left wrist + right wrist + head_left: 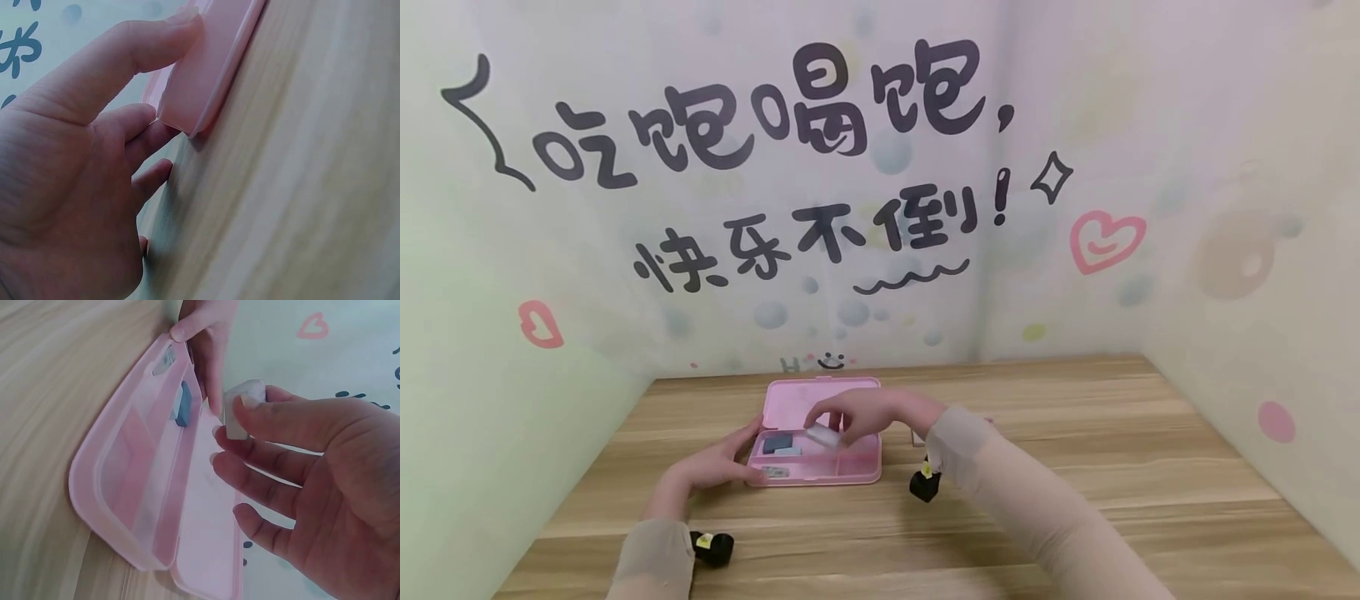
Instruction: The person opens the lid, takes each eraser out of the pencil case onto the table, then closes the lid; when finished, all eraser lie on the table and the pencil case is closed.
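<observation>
A pink pencil case lies open on the table, its lid folded back toward the wall. At its left end my left hand grips it, the thumb on the front wall and fingers at the end. Above the case, my right hand pinches a white eraser between thumb and fingers. A dark blue-grey block, likely an eraser, and a pale block sit in the left of the rear compartment. The front compartment holds a small silvery piece, its kind unclear.
Wood-grain table spreads around the case, with a printed backdrop behind. Black wrist cameras hang at both wrists. Partly hidden behind the right sleeve is a thin-edged flat item.
</observation>
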A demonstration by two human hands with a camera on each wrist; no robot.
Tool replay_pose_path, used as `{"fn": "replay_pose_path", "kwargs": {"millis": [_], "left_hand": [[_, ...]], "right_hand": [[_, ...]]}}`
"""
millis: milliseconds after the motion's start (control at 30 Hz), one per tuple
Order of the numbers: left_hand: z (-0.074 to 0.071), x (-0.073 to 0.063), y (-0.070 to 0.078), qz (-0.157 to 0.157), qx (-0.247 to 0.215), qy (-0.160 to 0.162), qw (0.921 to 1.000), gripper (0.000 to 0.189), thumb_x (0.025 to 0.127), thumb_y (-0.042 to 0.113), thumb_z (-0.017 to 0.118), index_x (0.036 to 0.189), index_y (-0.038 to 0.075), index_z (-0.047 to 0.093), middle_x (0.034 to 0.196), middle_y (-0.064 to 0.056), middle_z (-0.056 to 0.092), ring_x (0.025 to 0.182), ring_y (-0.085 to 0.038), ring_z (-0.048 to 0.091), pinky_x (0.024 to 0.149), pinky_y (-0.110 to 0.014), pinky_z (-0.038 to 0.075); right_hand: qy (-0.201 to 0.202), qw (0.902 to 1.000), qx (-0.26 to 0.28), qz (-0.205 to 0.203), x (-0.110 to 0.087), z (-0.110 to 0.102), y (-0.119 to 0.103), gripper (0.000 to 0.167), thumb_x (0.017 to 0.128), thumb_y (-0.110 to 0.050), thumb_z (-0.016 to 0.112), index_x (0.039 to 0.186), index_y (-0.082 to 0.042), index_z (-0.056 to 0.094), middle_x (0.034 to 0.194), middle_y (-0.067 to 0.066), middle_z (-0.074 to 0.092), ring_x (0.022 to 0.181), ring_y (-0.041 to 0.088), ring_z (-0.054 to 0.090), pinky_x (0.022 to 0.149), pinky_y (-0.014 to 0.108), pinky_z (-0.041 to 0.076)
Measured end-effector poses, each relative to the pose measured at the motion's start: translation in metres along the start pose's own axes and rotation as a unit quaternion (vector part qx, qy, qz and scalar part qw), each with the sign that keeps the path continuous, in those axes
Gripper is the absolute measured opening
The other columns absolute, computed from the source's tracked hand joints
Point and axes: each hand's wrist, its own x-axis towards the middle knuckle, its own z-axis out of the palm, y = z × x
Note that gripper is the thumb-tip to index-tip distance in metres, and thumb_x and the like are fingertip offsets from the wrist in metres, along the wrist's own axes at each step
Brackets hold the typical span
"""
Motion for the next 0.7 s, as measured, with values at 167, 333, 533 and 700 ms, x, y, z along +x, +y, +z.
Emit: {"fn": "replay_pose_path", "kwargs": {"millis": [167,333,533,700], "left_hand": [[0.001,0.002,-0.001,0.006,0.0,0.0,1.0,0.111,0.076,0.031,0.081,0.156,0.009,0.007,0.159,-0.024,0.007,0.143,-0.044,0.006,0.11,-0.064,0.011],[0.002,0.002,0.0,0.005,0.004,0.001,1.0,0.111,0.076,0.032,0.08,0.156,0.009,0.007,0.159,-0.024,0.007,0.143,-0.045,0.006,0.109,-0.064,0.011],[0.002,0.001,0.001,-0.004,-0.004,-0.001,1.0,0.112,0.076,0.031,0.08,0.157,0.012,0.006,0.159,-0.025,0.005,0.143,-0.046,0.005,0.109,-0.065,0.011],[0.001,0.0,0.0,-0.009,-0.008,0.0,0.9999,0.111,0.076,0.031,0.08,0.157,0.013,0.005,0.159,-0.025,0.004,0.142,-0.046,0.005,0.108,-0.066,0.011]], "right_hand": [[0.014,0.9998,0.01,0.01,-0.015,-0.001,0.004,0.052,0.088,-0.001,0.066,0.134,-0.018,0.053,0.101,-0.005,0.059,0.089,0.009,0.057,0.08,0.022,0.047],[0.037,0.9989,0.027,0.014,-0.032,-0.001,0.008,0.051,0.088,-0.001,0.066,0.134,-0.018,0.052,0.098,-0.004,0.059,0.086,0.01,0.056,0.078,0.024,0.047],[0.071,0.9953,0.058,0.031,-0.053,0.001,0.019,0.051,0.088,0.0,0.065,0.134,-0.016,0.051,0.099,-0.002,0.058,0.087,0.012,0.055,0.077,0.026,0.048],[0.108,0.9898,0.066,0.065,-0.071,0.007,0.027,0.049,0.088,-0.005,0.068,0.133,-0.017,0.052,0.099,-0.003,0.059,0.086,0.013,0.055,0.073,0.027,0.049]]}}
